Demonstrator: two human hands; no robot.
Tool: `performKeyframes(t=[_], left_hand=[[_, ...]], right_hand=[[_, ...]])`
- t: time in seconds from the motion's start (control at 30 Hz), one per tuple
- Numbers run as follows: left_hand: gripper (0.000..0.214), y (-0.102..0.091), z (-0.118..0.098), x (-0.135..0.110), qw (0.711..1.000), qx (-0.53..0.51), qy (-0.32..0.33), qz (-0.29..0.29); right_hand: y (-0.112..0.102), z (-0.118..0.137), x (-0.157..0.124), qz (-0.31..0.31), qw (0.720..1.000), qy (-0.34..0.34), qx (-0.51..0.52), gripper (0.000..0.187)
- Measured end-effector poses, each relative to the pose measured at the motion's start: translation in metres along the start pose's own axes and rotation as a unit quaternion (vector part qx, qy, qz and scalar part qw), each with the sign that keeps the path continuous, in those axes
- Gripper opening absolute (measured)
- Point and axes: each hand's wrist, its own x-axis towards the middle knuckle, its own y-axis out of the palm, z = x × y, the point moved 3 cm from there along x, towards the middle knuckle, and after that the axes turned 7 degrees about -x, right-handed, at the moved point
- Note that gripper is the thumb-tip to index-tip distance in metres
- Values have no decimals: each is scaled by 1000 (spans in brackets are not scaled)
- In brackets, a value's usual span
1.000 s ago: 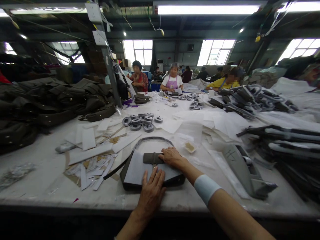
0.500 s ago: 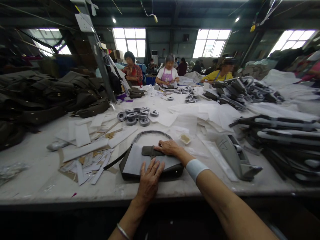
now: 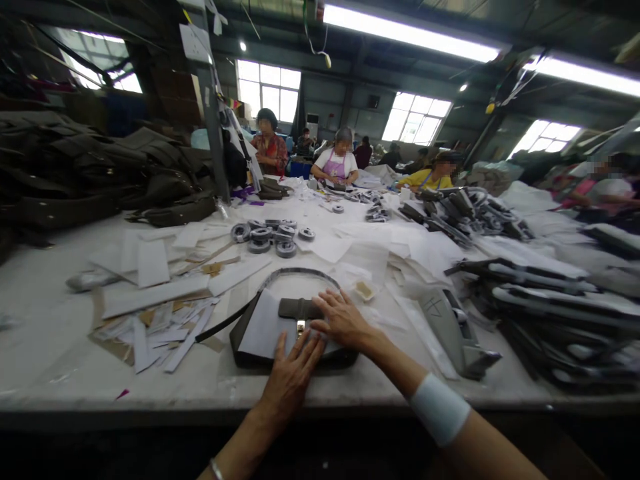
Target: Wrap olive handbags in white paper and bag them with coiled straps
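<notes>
Together, left fingers (image 3: 299, 349) and right fingers (image 3: 331, 303) atop the dark handbag (image 3: 291, 308).

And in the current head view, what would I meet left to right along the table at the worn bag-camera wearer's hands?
Paper scraps → dark handbag → small pale dish → grey tape dispenser → stack of dark pieces.

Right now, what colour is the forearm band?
The band is pale blue, clearest in the head view.
</notes>
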Motion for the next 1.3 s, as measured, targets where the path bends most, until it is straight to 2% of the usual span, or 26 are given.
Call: performKeyframes(t=[0.13, 0.23, 0.33, 0.47, 0.67, 0.77, 0.83, 0.9, 1.0, 1.03, 1.1, 1.17, 1.23, 1.3], left_hand=[[51, 7, 1, -2, 997, -42, -18, -60], [46, 9, 8, -4, 994, -58, -8, -98], [51, 9, 18, -8, 996, -19, -7, -88], [62, 11, 22, -11, 997, 28, -44, -57], [70, 11, 14, 0, 997, 72, -36, -4], [72, 5, 13, 3, 998, 58, -23, 29], [76, 0, 14, 5, 998, 39, -18, 41], [78, -4, 15, 5, 999, 17, -20, 45], [78, -7, 15, 7, 999, -12, -25, 44], [78, -8, 15, 8, 999, -19, -26, 42], [77, -10, 13, 9, 998, -31, -27, 39], [76, -11, 10, 10, 998, -40, -30, 42], [74, -13, 8, 11, 997, -48, -39, 49], [73, -14, 6, 12, 995, -56, -54, 57]], right_hand=[[20, 18, -41, -92, 995, -17, 33, 50], [44, 19, -50, -157, 987, -2, 29, 46], [59, 16, -47, -206, 978, -6, 24, 47], [70, 10, -42, -262, 965, -24, 24, 49], [71, -6, -27, -264, 962, -51, 35, 47], [57, -8, -31, -239, 968, -45, 66, 43], [44, -9, -46, -234, 967, -27, 95, 40], [32, -15, -76, -235, 964, -9, 123, 37], [29, -38, -145, -209, 966, 33, 150, 32], [32, -51, -173, -196, 966, 73, 153, 31], [44, -84, -235, -171, 954, 202, 140, 33], [59, -119, -300, -146, 919, 351, 103, 35], [72, -144, -356, -134, 890, 430, 78, 40], [84, -157, -401, -112, 866, 482, 65, 43]])
